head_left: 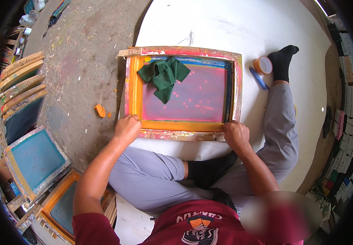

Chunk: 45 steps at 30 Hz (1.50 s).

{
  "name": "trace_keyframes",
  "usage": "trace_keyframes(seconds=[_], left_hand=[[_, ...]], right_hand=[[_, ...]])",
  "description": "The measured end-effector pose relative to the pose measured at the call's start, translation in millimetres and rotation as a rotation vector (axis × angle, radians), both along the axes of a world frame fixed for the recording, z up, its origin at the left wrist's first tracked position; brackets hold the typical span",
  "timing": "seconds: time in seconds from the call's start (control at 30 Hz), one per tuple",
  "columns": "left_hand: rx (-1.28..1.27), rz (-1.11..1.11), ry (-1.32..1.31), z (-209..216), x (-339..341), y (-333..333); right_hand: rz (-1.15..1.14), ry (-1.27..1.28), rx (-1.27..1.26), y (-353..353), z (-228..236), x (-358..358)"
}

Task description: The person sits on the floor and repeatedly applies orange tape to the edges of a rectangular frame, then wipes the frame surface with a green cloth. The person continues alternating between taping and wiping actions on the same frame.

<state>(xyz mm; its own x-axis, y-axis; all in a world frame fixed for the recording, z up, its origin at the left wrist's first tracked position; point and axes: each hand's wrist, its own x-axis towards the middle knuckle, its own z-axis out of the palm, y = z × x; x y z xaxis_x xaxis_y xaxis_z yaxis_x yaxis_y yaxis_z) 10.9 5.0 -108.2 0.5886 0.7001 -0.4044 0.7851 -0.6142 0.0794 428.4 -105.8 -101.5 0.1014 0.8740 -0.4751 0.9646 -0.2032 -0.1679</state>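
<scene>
A wooden screen-printing frame (176, 136) lies in front of me, its rails stained with paint and its mesh (201, 94) purplish with small pink marks. A strip of orange-brown tape (184, 125) runs along the near inner edge. At its left end my left hand (128, 127) is closed, fingers bent at the frame's near left corner. My right hand (237, 134) pinches the strip's other end at the near right corner. Both sets of fingertips are partly hidden. More tape covers the left inner edge. A crumpled green cloth (164, 76) rests on the mesh's far left part.
Right of the frame are a tape roll (263, 65) and a blue cutter (259, 78), beside my outstretched leg (280, 118). Several other screens (37, 157) stand at the left. Orange scraps (100, 110) lie on the grey floor (82, 61). A white board (225, 24) is under the frame.
</scene>
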Motion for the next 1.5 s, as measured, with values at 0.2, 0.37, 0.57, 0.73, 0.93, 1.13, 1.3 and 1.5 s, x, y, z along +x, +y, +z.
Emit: trace_keyframes(seconds=[0.2, 0.37, 0.57, 0.73, 0.93, 1.13, 1.3, 1.5], left_hand=[[-0.041, -0.019, 0.046, -1, 0, 3], [-0.040, -0.021, 0.049, -3, 0, 3], [-0.032, 0.001, 0.045, -5, 1, 3], [-0.041, -0.004, 0.073, -6, 1, 4], [-0.069, -0.029, 0.075, -8, -1, 7], [-0.088, -0.017, 0.065, -6, 1, 9], [-0.104, -0.027, 0.088, -4, 2, 11], [-0.106, -0.017, 0.098, -3, 4, 12]], right_hand=[[-0.020, 0.013, -0.005, 0, 0, -1], [0.002, -0.048, 0.010, -4, -7, 0], [0.026, -0.076, -0.027, -3, -7, -1], [0.034, -0.092, -0.088, 1, -5, -3], [0.027, -0.105, -0.104, 3, -4, -4], [0.042, -0.145, -0.149, 8, -1, -8], [0.042, -0.132, -0.106, 6, -3, -8], [0.047, -0.136, -0.136, 9, -2, -8]])
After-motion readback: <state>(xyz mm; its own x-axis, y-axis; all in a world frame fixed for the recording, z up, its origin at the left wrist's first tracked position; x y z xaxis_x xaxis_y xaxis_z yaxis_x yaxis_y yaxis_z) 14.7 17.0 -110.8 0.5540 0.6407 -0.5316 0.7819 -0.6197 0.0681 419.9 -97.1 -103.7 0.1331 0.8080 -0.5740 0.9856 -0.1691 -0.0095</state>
